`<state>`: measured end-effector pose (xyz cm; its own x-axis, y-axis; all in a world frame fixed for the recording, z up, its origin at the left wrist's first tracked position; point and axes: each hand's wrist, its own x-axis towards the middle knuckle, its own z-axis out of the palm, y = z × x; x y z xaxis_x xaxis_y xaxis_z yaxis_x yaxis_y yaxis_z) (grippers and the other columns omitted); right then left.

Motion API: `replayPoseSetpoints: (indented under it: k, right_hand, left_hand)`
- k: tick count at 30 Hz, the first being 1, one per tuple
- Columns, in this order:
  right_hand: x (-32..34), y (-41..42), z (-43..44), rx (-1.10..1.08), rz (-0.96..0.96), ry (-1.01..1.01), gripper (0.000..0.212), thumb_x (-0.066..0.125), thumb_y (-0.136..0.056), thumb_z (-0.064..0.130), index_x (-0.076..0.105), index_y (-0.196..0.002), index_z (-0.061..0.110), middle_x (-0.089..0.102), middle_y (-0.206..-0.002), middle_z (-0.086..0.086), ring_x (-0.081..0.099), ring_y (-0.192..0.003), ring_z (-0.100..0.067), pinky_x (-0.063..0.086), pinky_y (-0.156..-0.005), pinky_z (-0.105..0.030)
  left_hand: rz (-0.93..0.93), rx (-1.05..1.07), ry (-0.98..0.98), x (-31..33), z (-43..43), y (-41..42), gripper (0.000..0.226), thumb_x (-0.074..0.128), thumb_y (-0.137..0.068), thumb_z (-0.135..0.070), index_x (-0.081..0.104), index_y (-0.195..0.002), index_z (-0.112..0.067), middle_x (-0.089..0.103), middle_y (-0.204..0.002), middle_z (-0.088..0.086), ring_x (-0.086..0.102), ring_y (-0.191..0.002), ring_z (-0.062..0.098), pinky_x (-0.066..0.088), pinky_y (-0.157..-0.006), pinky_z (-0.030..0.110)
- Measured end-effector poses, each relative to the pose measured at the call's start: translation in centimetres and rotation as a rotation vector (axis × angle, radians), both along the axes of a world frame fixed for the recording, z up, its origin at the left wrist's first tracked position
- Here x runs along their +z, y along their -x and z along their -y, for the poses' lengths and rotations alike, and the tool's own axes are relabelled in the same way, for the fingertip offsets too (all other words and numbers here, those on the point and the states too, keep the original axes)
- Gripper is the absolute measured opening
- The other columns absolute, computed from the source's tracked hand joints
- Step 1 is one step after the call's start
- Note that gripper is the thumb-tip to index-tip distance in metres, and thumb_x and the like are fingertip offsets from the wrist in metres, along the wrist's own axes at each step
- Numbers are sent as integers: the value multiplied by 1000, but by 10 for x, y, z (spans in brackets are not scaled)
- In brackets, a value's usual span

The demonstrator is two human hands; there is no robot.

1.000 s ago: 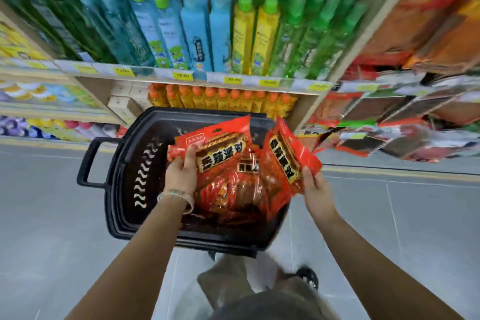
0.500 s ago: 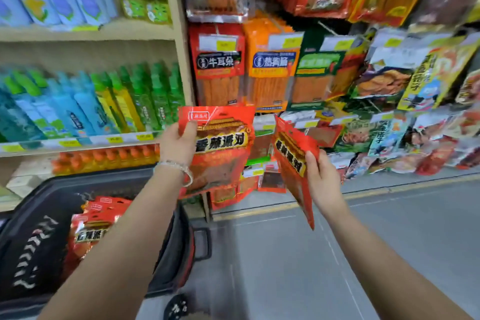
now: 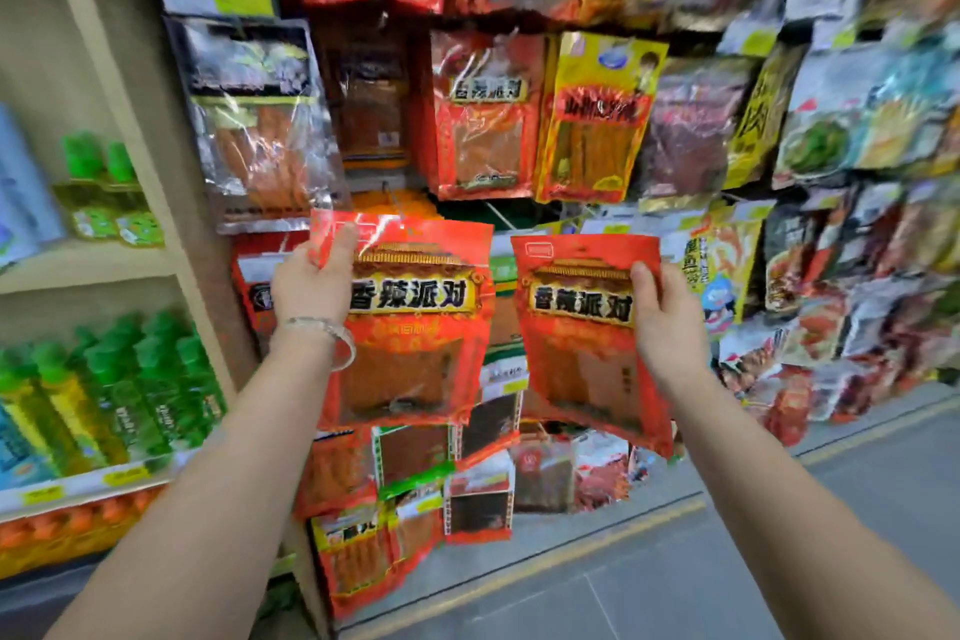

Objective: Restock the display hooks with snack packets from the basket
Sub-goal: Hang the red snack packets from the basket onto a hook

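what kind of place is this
Most likely a small grocery or convenience store aisle: rows of hanging snack packets, bottles lined up on shelves, and yellow price tags along the shelf edge.

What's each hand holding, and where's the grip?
Left hand: red foil snack packet, grip at its top-left corner. Right hand: second red foil snack packet, grip on its right edge, upper half.
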<state>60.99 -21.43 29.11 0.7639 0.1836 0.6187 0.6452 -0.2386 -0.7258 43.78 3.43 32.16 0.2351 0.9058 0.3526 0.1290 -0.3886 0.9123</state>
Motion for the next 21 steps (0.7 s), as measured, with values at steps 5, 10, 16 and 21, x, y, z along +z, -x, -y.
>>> replayPoseSetpoints:
  k: [5,10,16,21]
  right_hand:
    - [53,-59,-32,110,-28,-51,26,40,-101,27,60,-98,11,62,-94,-2,52,-87,-12,36,-73,-24]
    - [92,-107,-69,134,-11,-109,37,41,-99,31,53,-98,-4,59,-101,-24,49,-86,-18,35,-74,-26]
    - [132,-153,-112,254,-60,-243,39,46,-98,28,56,-110,-8,61,-111,-20,55,-97,-25,39,-90,-30]
    - [153,-177,-151,451,-203,-353,23,49,-95,25,54,-73,21,49,-71,10,44,-68,-5,37,-67,-22]
  left_hand:
    - [150,43,-90,39,-13,-49,41,54,-90,-47,62,-82,-8,55,-76,7,47,-75,18,27,-63,27]
    - [204,29,-137,72,-27,-84,45,57,-88,-45,64,-89,0,57,-83,6,49,-78,17,34,-71,29]
    - [282,9,-65,91,-32,-114,31,61,-82,-44,53,-59,-25,54,-67,0,49,-64,16,42,-64,29]
    - [339,66,12,94,-32,-137,28,61,-79,-50,60,-64,-27,60,-67,-11,57,-69,14,45,-65,32]
